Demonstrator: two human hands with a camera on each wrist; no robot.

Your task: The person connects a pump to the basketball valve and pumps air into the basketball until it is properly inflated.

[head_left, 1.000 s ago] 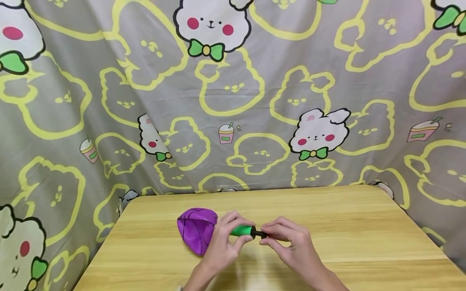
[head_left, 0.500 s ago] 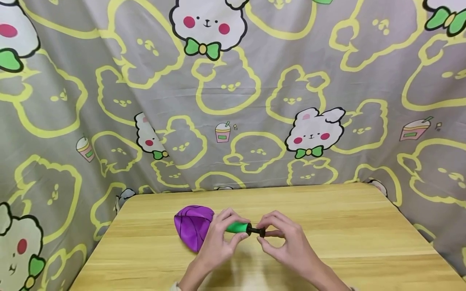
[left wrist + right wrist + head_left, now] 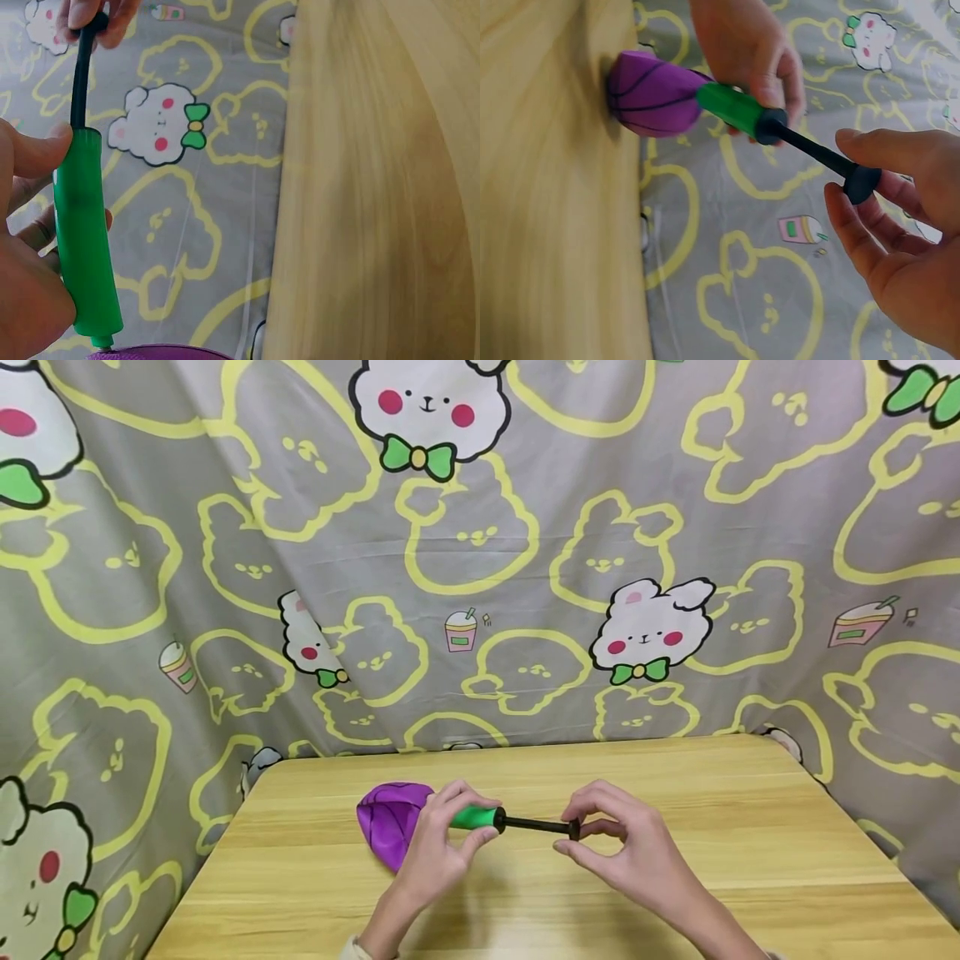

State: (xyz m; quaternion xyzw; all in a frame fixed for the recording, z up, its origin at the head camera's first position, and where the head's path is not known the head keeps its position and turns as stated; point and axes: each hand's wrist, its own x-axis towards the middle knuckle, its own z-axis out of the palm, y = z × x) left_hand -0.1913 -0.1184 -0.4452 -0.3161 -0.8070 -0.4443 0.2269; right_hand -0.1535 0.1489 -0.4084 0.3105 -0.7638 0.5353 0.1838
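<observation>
My left hand (image 3: 441, 845) grips the green barrel of a small hand pump (image 3: 86, 232), holding it almost level above the table. At the barrel's far left end, its nozzle meets a purple, partly deflated ball (image 3: 390, 823) with black seam lines and a dented side. A long black rod (image 3: 534, 824) sticks out of the barrel's right end. Thumb and fingers of my right hand (image 3: 633, 835) curl around the round black handle (image 3: 861, 185) at the end of that rod. Part of the ball is hidden behind my left hand in the head view.
Below the hands lies a light wood-grain table (image 3: 735, 835). A grey curtain (image 3: 525, 552) printed with yellow outlines and white bunny faces hangs behind the table and along both sides.
My right hand has moved right, pulling the handle so that much more of the black rod shows. My left hand keeps its grip on the barrel and has shifted slightly left.
</observation>
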